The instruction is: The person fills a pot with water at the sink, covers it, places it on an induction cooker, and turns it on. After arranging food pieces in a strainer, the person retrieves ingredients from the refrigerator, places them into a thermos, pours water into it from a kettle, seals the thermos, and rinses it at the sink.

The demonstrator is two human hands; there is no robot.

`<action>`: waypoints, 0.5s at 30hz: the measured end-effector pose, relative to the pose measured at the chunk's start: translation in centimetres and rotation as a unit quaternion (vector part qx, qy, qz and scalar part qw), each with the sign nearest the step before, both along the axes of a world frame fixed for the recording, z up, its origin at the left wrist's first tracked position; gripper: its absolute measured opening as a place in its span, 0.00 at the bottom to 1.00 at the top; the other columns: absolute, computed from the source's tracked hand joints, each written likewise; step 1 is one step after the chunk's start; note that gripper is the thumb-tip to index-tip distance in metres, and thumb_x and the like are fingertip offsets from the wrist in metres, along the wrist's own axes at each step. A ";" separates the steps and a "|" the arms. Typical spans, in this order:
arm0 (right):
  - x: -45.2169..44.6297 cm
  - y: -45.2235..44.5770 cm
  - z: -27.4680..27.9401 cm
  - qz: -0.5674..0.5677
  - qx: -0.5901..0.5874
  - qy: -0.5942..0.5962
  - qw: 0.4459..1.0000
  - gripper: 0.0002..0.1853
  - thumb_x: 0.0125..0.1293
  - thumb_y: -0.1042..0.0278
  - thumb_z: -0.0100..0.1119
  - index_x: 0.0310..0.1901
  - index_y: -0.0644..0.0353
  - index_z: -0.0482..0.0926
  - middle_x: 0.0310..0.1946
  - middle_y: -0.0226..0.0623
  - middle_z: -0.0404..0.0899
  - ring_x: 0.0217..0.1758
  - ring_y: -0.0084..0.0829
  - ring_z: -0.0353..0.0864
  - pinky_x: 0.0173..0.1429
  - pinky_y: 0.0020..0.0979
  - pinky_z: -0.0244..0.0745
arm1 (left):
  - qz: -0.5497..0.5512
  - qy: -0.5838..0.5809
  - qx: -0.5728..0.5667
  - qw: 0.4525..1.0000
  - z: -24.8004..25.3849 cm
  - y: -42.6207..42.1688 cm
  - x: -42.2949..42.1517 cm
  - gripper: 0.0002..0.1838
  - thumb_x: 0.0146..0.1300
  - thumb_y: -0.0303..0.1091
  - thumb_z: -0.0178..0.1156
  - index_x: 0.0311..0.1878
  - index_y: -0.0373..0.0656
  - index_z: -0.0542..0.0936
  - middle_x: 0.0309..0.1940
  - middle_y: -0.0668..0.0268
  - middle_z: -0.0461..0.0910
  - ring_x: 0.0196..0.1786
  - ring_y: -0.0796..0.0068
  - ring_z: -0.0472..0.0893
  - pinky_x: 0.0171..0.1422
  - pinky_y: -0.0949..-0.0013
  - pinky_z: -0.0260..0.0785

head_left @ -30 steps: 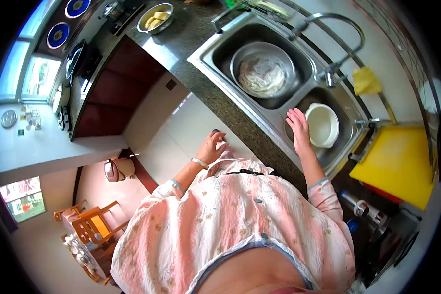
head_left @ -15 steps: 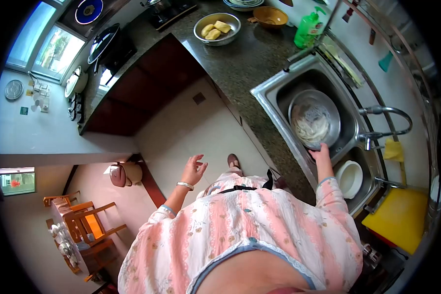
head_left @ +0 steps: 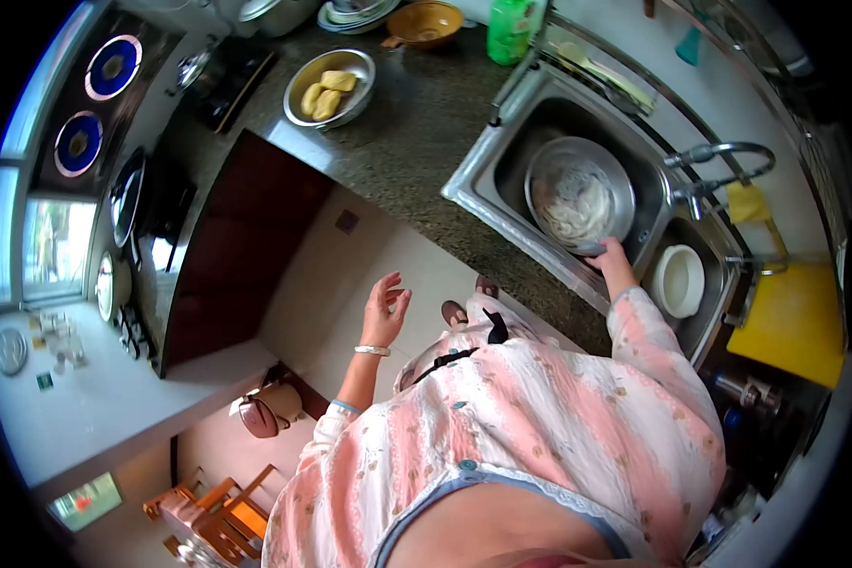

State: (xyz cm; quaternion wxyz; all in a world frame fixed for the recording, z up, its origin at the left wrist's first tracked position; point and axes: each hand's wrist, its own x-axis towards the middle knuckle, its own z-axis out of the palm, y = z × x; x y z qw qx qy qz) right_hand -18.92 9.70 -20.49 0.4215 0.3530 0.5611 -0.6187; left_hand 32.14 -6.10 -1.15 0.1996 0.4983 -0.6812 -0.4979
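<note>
A round metal bowl (head_left: pixel 618 182) sits in the larger basin of the sink (head_left: pixel 511 161). In its bottom lie pale, whitish strips (head_left: pixel 579 216) that I cannot name with certainty. My right hand (head_left: pixel 612 258) grips the bowl's near rim, with some of the fingers hidden behind it. Away from the counter, my left hand (head_left: pixel 383 310) hangs in the air above the floor. Its fingers are apart and slightly bent, and it holds nothing. A bracelet circles the left wrist.
The faucet (head_left: pixel 729 156) arches over the sink. A white bowl (head_left: pixel 679 281) stands in the smaller basin, beside a yellow board (head_left: pixel 790 322). On the counter are a metal bowl (head_left: pixel 293 90) of yellow pieces, a brown bowl (head_left: pixel 426 24) and a green bottle (head_left: pixel 511 33).
The view has turned, so the counter and sink appear shifted left. My left hand is a little higher with its fingers pointing upward. My right hand keeps its hold on the bowl's rim.
</note>
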 end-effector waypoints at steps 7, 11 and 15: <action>0.2 1.6 -2.1 0.030 -0.054 -0.019 0.998 0.33 0.50 0.77 0.50 0.63 0.62 0.61 0.66 0.51 0.61 0.69 0.54 0.60 0.68 0.68 0.53 | -0.042 -0.071 0.056 0.995 -0.7 -1.9 -0.4 0.22 0.63 0.34 0.63 0.58 0.37 0.72 0.50 0.55 0.80 0.45 0.67 0.85 0.49 0.67 0.78; 1.2 1.1 0.8 0.041 -0.034 0.043 0.998 0.27 0.48 0.79 0.49 0.55 0.66 0.65 0.59 0.54 0.66 0.64 0.59 0.65 0.63 0.69 0.63 | -0.053 -0.075 0.025 0.995 -0.4 -3.7 -1.8 0.21 0.64 0.34 0.63 0.58 0.38 0.72 0.49 0.56 0.81 0.44 0.66 0.85 0.48 0.67 0.78; 1.4 0.9 5.0 0.095 -0.104 0.094 0.986 0.22 0.47 0.78 0.50 0.49 0.70 0.67 0.50 0.54 0.72 0.55 0.59 0.74 0.56 0.67 0.73 | -0.036 -0.053 0.035 0.997 -0.2 -4.5 -3.0 0.22 0.64 0.36 0.62 0.59 0.39 0.71 0.49 0.56 0.81 0.44 0.67 0.85 0.49 0.66 0.78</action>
